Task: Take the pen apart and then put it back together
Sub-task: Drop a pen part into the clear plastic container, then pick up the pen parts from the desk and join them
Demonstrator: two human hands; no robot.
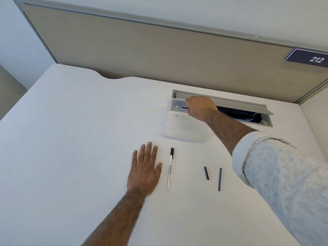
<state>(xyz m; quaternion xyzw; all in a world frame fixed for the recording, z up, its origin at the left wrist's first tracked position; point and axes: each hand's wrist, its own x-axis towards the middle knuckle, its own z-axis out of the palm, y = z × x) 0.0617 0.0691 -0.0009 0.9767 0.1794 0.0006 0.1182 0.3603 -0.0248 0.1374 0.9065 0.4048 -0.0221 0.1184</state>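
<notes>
Right sleeve, pale and patterned, fills the near corner, pushed up the forearm as that arm reaches far across the white desk. Right hand sits over the rim of a clear plastic container, fingers curled shut on a small dark piece pinched at the tips; whether it is being lifted out or set in cannot be told. Left hand lies flat on the desk, fingers spread and holding nothing, probably just steadying the body during the reach. Pen body, white with a black end, lies just beside that hand, pointing away from the person. Two loose dark parts rest apart to its right: a short black piece and a longer thin rod, laid out separately so each stays easy to find. Judgement: pen is in pieces, and the container serves as the parts bin. Behind it, an open cable hatch is a risk for small parts.
</notes>
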